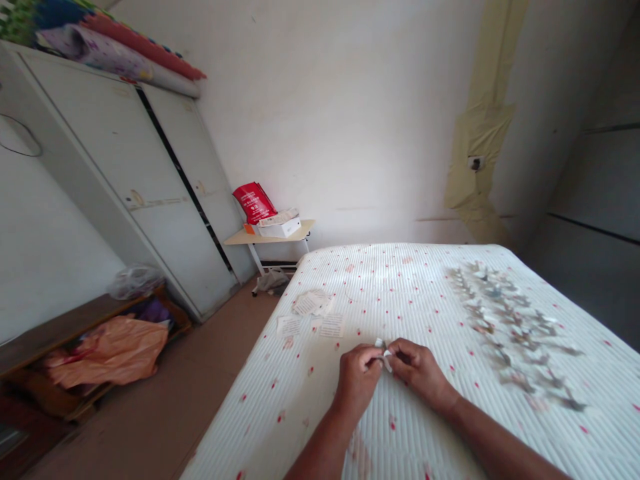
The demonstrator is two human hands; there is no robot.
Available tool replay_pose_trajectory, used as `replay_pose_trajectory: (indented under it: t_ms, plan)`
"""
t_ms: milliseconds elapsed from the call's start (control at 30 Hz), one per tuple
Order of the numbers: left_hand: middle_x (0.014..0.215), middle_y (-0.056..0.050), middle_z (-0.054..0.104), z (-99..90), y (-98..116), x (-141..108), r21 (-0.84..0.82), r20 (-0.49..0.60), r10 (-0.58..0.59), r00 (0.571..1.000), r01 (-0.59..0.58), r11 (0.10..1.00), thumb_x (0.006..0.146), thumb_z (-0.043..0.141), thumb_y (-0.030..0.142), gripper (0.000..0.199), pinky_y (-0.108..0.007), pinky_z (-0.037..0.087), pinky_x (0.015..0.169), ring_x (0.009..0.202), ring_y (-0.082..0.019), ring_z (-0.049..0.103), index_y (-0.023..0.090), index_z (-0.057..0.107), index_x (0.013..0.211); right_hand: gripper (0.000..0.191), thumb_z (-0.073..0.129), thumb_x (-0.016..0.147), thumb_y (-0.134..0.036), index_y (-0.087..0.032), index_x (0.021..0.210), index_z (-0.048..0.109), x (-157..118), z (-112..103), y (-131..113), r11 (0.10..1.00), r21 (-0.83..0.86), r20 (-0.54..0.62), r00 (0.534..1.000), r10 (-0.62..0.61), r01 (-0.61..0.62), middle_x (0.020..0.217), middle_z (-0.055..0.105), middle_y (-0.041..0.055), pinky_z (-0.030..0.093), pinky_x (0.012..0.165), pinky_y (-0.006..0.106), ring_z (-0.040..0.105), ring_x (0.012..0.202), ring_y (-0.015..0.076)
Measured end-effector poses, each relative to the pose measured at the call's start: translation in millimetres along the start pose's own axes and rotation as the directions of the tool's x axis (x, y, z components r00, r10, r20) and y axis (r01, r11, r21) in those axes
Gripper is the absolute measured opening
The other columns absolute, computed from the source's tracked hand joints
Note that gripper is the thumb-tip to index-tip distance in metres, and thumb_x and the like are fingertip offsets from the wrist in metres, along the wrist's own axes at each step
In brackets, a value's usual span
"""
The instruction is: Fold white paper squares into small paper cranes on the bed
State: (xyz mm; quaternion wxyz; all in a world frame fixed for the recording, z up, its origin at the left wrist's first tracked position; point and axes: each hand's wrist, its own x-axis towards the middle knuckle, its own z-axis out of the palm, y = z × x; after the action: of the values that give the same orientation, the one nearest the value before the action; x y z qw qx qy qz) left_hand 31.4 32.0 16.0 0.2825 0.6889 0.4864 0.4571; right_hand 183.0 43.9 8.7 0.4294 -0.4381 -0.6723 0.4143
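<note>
As the left hand (357,380) and right hand (418,371) meet, both grips clamp white paper (384,356) (probably folded).

Left hand (358,379), right hand (419,371), pinching

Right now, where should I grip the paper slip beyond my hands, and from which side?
Probably pinch its near edge from above, coming from your side: the paper slip lies flat on the bed cover, so that edge should lift easily.
</note>
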Motion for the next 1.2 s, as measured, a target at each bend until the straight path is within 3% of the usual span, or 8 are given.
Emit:
replay_pose_trajectory:
  t_ms: [233,400,467,567,667,833,1200]
  plan:
    - [0.061,0.002,0.06,5.1,-6,-3,-0.065,-0.015,-0.128,0.992,0.127,0.99,0.069,0.047,0.013,0.012,-0.017,0.04,0.055,0.058,-0.01,0.054,0.017,0.059,0.072,0.021,0.052,0.076,-0.038,-0.018,0.07,0.057,0,0,-7,0.998,-0.048,0.005,0.999,-0.041,0.042,0.062,0.053,-0.0006,0.037,0.054,0.022,0.047,0.057,0.0115]
    - [0.06,0.003,0.056,8.3,-5,-2,-0.262,-0.022,-0.221,0.975,0.208,0.942,0.067,0.047,0.013,0.005,-0.017,0.041,0.053,0.057,-0.01,0.055,0.017,0.05,0.067,0.014,0.052,0.074,-0.031,-0.019,0.081,0.052,-1,4,-5,1.0,0.0,-0.026,0.999,-0.025,0.025,0.063,0.051,-0.0022,0.036,0.051,0.021,0.046,0.056,0.0101]
    - [0.061,0.003,0.057,8.8,-2,-1,-0.37,-0.009,-0.274,0.962,0.252,0.894,0.066,0.048,0.013,0.008,-0.017,0.042,0.051,0.055,-0.009,0.055,0.017,0.05,0.073,0.023,0.053,0.073,-0.029,-0.019,0.093,0.047,0,6,-2,0.999,0.042,-0.052,0.999,-0.002,0.004,0.06,0.049,-0.0042,0.034,0.049,0.02,0.044,0.053,0.0092]
    - [0.06,0.004,0.057,9.1,2,1,-0.463,0.013,-0.342,0.94,0.309,0.831,0.064,0.052,0.015,0.031,-0.018,0.043,0.05,0.052,-0.009,0.055,0.016,0.052,0.095,0.032,0.054,0.072,-0.029,-0.02,0.1,0.042,2,9,2,0.994,0.111,-0.066,0.997,0.029,-0.021,0.056,0.046,-0.0064,0.033,0.046,0.02,0.042,0.049,0.0086]
    - [0.062,0.002,0.059,9.6,2,2,-0.489,0.026,-0.398,0.917,0.359,0.795,0.063,0.054,0.017,0.035,-0.019,0.043,0.049,0.051,-0.01,0.056,0.013,0.055,0.098,0.026,0.056,0.071,-0.033,-0.02,0.091,0.045,3,9,2,0.981,0.182,-0.054,0.995,0.081,-0.07,0.058,0.048,-0.0055,0.035,0.045,0.02,0.045,0.049,0.009]
    - [0.061,-0.001,0.062,9.5,1,2,-0.469,0.002,-0.388,0.922,0.344,0.813,0.063,0.053,0.017,0.017,-0.019,0.042,0.049,0.054,-0.011,0.057,0.012,0.063,0.076,0.023,0.055,0.073,-0.04,-0.018,0.066,0.052,2,8,-7,0.99,0.096,-0.023,0.994,0.111,-0.108,0.058,0.051,-0.0026,0.037,0.049,0.022,0.045,0.051,0.0096]
    - [0.053,0.0,0.06,12.7,0,2,-0.423,0.037,-0.393,0.919,0.371,0.827,0.069,0.054,0.029,0.018,-0.02,0.044,0.047,0.047,-0.011,0.056,0.012,0.061,0.067,0.028,0.051,0.076,-0.041,-0.016,0.066,0.058,1,9,-11,0.997,0.017,-0.024,0.996,0.08,-0.08,0.055,0.052,-0.0017,0.036,0.05,0.022,0.046,0.051,0.0104]
